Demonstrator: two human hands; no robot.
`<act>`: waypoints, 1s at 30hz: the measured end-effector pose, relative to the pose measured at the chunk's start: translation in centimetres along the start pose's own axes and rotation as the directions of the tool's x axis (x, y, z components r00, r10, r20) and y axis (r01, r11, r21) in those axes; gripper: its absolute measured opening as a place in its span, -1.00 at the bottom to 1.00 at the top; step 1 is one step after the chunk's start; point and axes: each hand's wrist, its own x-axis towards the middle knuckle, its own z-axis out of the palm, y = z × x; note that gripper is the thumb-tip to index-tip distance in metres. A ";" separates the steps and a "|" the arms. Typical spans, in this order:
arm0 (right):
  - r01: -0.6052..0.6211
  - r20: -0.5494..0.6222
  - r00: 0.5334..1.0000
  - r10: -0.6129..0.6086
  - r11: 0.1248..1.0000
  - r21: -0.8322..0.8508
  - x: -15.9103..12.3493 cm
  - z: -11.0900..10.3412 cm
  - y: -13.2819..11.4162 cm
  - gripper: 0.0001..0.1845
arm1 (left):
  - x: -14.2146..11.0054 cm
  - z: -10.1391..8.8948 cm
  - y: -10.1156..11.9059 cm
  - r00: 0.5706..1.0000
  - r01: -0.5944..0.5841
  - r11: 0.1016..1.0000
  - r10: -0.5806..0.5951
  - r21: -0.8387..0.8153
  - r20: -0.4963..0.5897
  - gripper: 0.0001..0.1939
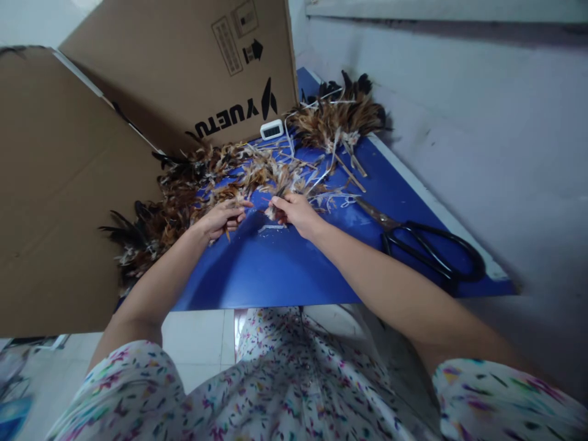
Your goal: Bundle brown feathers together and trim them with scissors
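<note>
Over the blue tabletop (271,269), my right hand (296,214) pinches a small bunch of feathers (271,212), with pale fluff showing below the thumb. My left hand (224,219) is close to its left, fingers curled and closed, with brown feather (227,234) poking out beneath them. How much it holds is partly hidden by the fingers. Just beyond both hands spreads a loose pile of brown and tan feathers (261,174). A short white strip (272,227) lies on the table below the right hand.
Large black-handled scissors (427,245) lie at the right. Behind stands a thick feather bundle (340,119) with white string, beside a small white digital display (272,129). Dark feather clumps (147,236) line the left, against an open cardboard box (151,73). A wall (459,122) borders the right.
</note>
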 end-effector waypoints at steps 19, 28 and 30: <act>-0.018 -0.021 1.000 0.015 0.986 -0.167 -0.1 0.0 0.4 -0.77 | -6.5 -9.9 0.8 0.853 -0.109 0.988 0.150 0.110 -0.499 -0.67; 0.006 0.005 1.000 -0.005 0.974 -0.227 -0.1 0.0 0.5 -0.75 | -10.7 -17.9 3.1 0.654 0.245 0.505 0.544 0.828 -0.525 -0.81; 0.019 0.009 1.000 -0.017 0.972 -0.235 -0.1 0.0 0.6 -0.74 | -11.5 -19.4 3.5 0.700 0.337 0.219 0.593 0.916 -0.399 -0.80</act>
